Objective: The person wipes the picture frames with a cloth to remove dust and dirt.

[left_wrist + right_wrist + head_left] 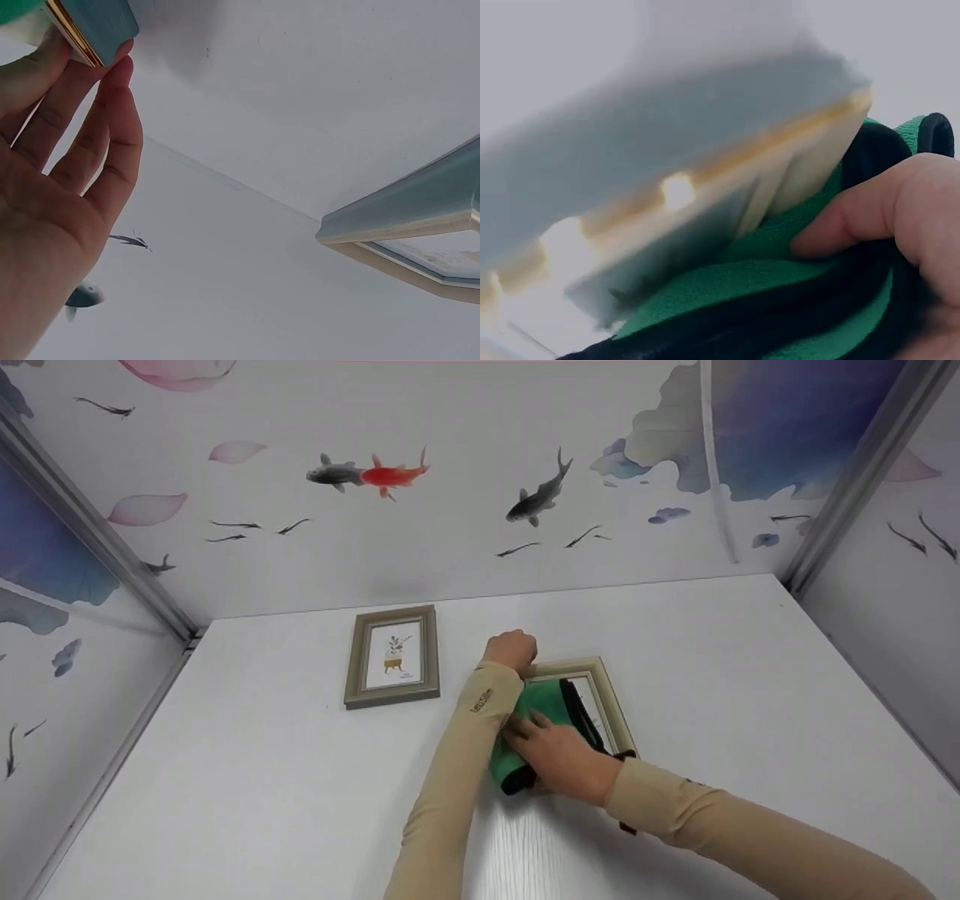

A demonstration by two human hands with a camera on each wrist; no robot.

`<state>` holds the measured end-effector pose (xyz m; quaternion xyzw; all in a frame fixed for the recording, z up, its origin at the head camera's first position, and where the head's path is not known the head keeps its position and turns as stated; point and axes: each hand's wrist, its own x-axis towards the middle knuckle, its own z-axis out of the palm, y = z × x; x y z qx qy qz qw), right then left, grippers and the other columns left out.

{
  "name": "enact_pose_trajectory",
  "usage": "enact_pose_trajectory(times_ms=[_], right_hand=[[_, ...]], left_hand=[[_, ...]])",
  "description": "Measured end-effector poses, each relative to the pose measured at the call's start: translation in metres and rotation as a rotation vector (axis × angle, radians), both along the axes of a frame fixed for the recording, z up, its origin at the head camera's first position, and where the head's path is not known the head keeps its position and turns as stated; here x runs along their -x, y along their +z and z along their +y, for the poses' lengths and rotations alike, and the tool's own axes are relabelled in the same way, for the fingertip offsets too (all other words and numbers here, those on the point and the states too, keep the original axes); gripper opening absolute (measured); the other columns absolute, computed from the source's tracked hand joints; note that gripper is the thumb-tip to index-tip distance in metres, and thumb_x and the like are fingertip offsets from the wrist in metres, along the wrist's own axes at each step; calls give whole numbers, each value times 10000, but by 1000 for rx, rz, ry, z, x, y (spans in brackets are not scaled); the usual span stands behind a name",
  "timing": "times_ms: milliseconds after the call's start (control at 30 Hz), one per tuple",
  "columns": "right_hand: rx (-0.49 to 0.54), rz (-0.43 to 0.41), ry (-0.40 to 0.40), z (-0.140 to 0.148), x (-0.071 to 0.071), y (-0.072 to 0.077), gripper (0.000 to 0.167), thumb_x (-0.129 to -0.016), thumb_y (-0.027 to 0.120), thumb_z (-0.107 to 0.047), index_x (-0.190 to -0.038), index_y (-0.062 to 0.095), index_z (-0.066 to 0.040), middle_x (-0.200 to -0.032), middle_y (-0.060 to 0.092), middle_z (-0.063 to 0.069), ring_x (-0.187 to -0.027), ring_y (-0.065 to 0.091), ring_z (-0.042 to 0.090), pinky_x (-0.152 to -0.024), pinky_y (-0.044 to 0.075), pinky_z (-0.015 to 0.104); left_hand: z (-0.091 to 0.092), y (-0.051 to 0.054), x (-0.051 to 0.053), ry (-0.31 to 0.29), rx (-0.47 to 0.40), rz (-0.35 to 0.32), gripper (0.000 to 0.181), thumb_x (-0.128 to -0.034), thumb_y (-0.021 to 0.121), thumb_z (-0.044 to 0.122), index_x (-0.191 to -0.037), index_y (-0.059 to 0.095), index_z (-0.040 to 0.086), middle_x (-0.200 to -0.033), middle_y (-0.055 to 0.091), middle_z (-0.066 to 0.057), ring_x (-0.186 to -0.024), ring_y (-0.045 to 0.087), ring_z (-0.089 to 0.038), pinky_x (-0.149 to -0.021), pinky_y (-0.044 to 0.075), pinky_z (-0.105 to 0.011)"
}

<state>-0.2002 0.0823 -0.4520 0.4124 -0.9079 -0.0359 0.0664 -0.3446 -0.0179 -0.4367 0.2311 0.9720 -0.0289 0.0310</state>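
A picture frame (616,712) with a beige-gold moulding lies at the centre right in the head view. My left hand (511,651) grips its upper left corner; the left wrist view shows thumb and fingertips pinching that frame corner (101,26). Over the glass is a folded green cloth (545,699) with black edging, hiding much of the picture. My right hand (566,757) holds the cloth against the frame, fingers bent over it. In the right wrist view the thumb (840,225) presses into the green fabric beside the frame's edge.
A second picture frame (352,660), with a potted-plant drawing, lies left of the hands on the white surface (262,780). Panels (450,532) printed with fish and petals stand at the back and both sides. Metal posts (862,487) mark the corners.
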Motion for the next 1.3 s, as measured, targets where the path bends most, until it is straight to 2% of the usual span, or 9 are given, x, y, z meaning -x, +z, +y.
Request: enact_pose_trajectory(times_ms=[67, 200, 333, 533, 667, 800, 900, 1133, 1300], right_hand=[[48, -26, 75, 9, -13, 1, 556, -777, 813, -139, -1269, 589, -5, -1310, 533, 198, -1135, 558, 401, -700, 570, 396], [75, -110, 150, 25, -35, 6, 491, -825, 738, -17, -1294, 594, -42, -1356, 519, 205, -1159, 557, 384, -740, 563, 400], [125, -178, 179, 43, -40, 9, 537, -817, 737, 2, -1323, 586, -91, -1367, 526, 165, -1158, 571, 325, -773, 555, 397], [166, -251, 106, 72, -33, 15, 556, -761, 772, 26, -1279, 632, -120, -1275, 604, 137, -1124, 591, 299, -804, 538, 444], [146, -231, 37, 94, -35, 16, 624, -677, 818, 57, -1251, 653, -124, -1237, 625, 138, -1102, 598, 317, -745, 550, 450], [131, -170, -20, 113, -45, 15, 664, -641, 828, 75, -1250, 649, -120, -1225, 628, 152, -1103, 592, 350, -703, 556, 458], [127, -168, -46, 123, -56, 14, 666, -652, 803, 106, -1259, 640, -113, -1236, 619, 168, -1119, 577, 379, -721, 552, 477], [83, -238, -34, 133, -77, 11, 559, -702, 795, 59, -1220, 662, -103, -1210, 634, 161, -1090, 595, 372, -700, 560, 462], [75, -278, -65, 138, -78, 2, 574, -692, 814, 33, -1230, 647, -76, -1223, 626, 151, -1107, 587, 338, -738, 553, 452]], left_hand=[[0, -1, 0, 6, 2, 12, 164, -962, 608, 154, -1017, 750, 93, -969, 694, -64, -877, 660, -184, -748, 551, -330], [1, -2, 0, 16, 2, 10, 163, -953, 622, 149, -1045, 746, 101, -998, 695, -59, -911, 659, -189, -760, 550, -331], [1, -2, -1, 10, 4, 6, 179, -963, 606, 159, -1065, 745, 111, -1005, 700, -54, -913, 664, -185, -759, 551, -327], [0, -4, -4, 5, -11, 23, 196, -970, 594, 190, -1072, 750, 129, -989, 702, -50, -902, 663, -182, -750, 553, -335], [0, -5, -4, 35, -16, 14, 195, -967, 596, 186, -1079, 746, 131, -994, 703, -44, -902, 662, -179, -763, 547, -336], [2, -7, -3, 40, -7, 28, 180, -956, 608, 163, -1062, 750, 130, -974, 706, -44, -872, 663, -170, -750, 549, -325], [3, -9, -3, 37, -3, 44, 163, -943, 626, 149, -1041, 754, 126, -953, 708, -46, -845, 665, -169, -733, 552, -320], [1, -11, -1, 44, -13, 67, 149, -926, 662, 204, -1000, 754, 113, -932, 700, -46, -834, 657, -180, -724, 548, -324], [-1, -13, 1, 44, -18, 77, 149, -943, 633, 160, -1016, 749, 103, -931, 697, -59, -819, 660, -185, -706, 555, -335]])
